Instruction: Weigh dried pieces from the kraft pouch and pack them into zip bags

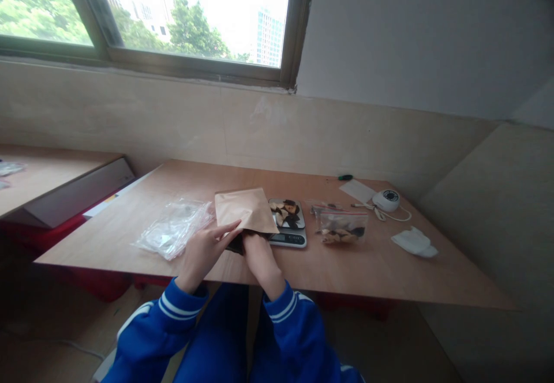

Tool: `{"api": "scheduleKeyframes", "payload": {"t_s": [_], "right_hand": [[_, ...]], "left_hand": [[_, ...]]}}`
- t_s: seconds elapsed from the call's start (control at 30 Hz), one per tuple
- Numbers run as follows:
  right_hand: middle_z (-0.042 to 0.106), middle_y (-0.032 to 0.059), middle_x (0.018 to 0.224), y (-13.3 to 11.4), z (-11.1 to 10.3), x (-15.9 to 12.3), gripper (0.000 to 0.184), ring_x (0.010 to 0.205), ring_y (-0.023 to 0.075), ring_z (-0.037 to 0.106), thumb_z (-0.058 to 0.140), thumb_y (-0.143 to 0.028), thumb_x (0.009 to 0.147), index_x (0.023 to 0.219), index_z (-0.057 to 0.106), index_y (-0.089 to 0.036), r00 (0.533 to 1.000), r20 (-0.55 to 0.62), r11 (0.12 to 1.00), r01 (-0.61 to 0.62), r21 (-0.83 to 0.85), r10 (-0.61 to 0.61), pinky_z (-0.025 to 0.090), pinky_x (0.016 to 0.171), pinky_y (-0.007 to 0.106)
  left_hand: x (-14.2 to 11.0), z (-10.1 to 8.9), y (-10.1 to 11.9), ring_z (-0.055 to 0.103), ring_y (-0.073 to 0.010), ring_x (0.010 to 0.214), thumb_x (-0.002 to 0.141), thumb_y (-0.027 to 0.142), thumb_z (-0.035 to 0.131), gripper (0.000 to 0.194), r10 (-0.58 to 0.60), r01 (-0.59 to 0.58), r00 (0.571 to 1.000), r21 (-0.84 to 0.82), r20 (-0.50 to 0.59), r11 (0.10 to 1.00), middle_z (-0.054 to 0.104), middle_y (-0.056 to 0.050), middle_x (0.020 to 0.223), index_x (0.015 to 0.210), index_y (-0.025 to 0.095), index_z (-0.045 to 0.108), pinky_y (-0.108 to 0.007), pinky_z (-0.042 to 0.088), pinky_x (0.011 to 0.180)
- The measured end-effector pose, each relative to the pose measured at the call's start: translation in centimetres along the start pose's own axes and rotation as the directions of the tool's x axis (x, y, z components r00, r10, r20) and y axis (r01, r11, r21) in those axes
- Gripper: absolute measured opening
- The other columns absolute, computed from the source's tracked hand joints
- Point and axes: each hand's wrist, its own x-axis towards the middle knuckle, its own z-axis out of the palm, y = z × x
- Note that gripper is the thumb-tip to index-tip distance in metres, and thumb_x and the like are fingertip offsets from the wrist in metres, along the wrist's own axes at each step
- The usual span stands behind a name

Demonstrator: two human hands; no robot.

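A tan paper pouch (244, 204) lies near the middle of the table, its mouth facing me. My left hand (202, 253) grips the pouch's left edge near the opening, thumb on top. The fingers of my right hand (261, 261) reach into the mouth and are hidden, so their hold cannot be seen. Just right of the pouch sits a white digital scale (302, 236), partly covered by it. Dark and pale dried slices (284, 212) rest on the scale's plate. To the left is a pile of clear zip bags (173, 230), the nearest thing beside my left hand.
Filled clear zip bags (344, 227) stand right of the scale. Farther right are a white dome camera (386, 200) with its cable, a crumpled white tissue (414, 241), a white paper sheet (357, 191) and a green-handled screwdriver (345, 177). Another table (52, 169) stands at left.
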Motion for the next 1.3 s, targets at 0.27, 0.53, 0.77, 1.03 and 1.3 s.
{"api": "scheduleKeyframes", "payload": {"t_s": [0.27, 0.53, 0.77, 1.03, 1.3], "right_hand": [[0.067, 0.0108, 0.106, -0.8, -3.2, -1.6, 0.037, 0.100, 0.0232, 0.061, 0.043, -0.001, 0.085, 0.113, 0.062, -0.016, 0.993, 0.115, 0.994, 0.000, -0.108, 0.012, 0.051, 0.089, 0.038], [0.066, 0.0084, 0.105, -0.4, -4.2, -2.1, 0.028, 0.102, 0.0223, 0.060, 0.052, -0.004, 0.085, 0.108, 0.063, -0.017, 0.994, 0.103, 0.999, -0.025, 0.037, 0.021, 0.050, 0.091, 0.037], [0.066, 0.0051, 0.100, -0.8, -4.3, -2.4, 0.016, 0.095, 0.0191, 0.062, 0.056, -0.010, 0.086, 0.090, 0.067, -0.021, 0.997, -0.080, 0.983, 0.000, 0.186, 0.015, 0.051, 0.087, 0.033], [0.069, 0.0048, 0.094, 0.9, -6.8, -3.4, 0.014, 0.087, 0.0186, 0.065, 0.069, -0.034, 0.077, 0.082, 0.067, -0.021, 0.906, -0.277, 0.756, -0.067, 0.651, 0.320, 0.052, 0.067, 0.027], [0.071, 0.0101, 0.084, 12.5, -8.7, -1.9, 0.038, 0.076, 0.0230, 0.066, 0.066, -0.050, 0.070, 0.083, 0.065, -0.015, 0.701, -0.379, 0.764, -0.376, 0.524, 0.604, 0.051, 0.063, 0.033]], "left_hand": [[0.9, -0.8, 0.4, 0.067, -0.0193, 0.066, 0.086, 0.051, 0.050, 0.038, -0.015, 0.015, 1.000, 0.011, 0.002, 1.000, 0.076, -0.005, 0.077, 0.109, 0.029, 0.071, -0.024, 0.038, 0.056], [0.8, -0.7, 0.3, 0.067, -0.0192, 0.067, 0.086, 0.051, 0.051, 0.038, -0.012, 0.012, 1.000, -0.012, 0.016, 1.000, 0.076, -0.004, 0.080, 0.110, 0.030, 0.070, -0.024, 0.038, 0.057], [0.9, -0.9, 0.4, 0.067, -0.0185, 0.066, 0.086, 0.051, 0.050, 0.038, -0.016, 0.017, 1.000, -0.014, 0.016, 1.000, 0.076, -0.004, 0.078, 0.109, 0.029, 0.071, -0.024, 0.038, 0.057], [1.1, -1.0, -1.1, 0.067, -0.0206, 0.067, 0.084, 0.053, 0.052, 0.037, -0.070, 0.069, 0.997, -0.033, -0.014, 0.997, 0.075, -0.002, 0.073, 0.108, 0.032, 0.071, -0.024, 0.038, 0.056], [-0.1, -0.7, -2.2, 0.068, -0.0226, 0.072, 0.083, 0.056, 0.050, 0.040, -0.062, 0.065, 0.997, -0.069, 0.034, 0.996, 0.076, -0.002, 0.081, 0.109, 0.033, 0.070, -0.026, 0.040, 0.060]]}}
